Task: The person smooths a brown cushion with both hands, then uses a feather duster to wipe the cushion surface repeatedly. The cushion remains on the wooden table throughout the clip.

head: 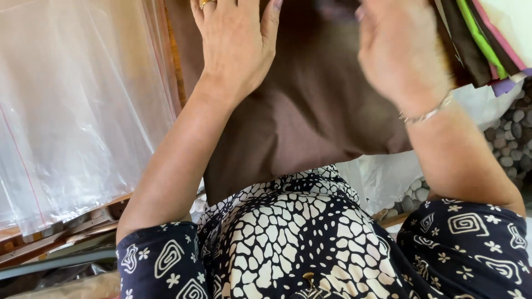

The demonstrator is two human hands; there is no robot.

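A brown cloth [310,111] lies spread in front of me and hangs down toward my patterned dress. My left hand [235,44] rests flat on it, fingers apart, with a gold ring on one finger. My right hand [402,50] is blurred at the cloth's right side, beside a stack of folded fabrics [476,39] in brown, green, pink and purple. Its fingertips are out of sight at the frame's top, so its hold is unclear. A thin bracelet [426,113] circles that wrist.
A pile of clear plastic bags [77,105] fills the left side, lying on wooden slats [55,235]. White plastic sheeting [388,177] and a floor of round grey pebbles [512,138] show at the right.
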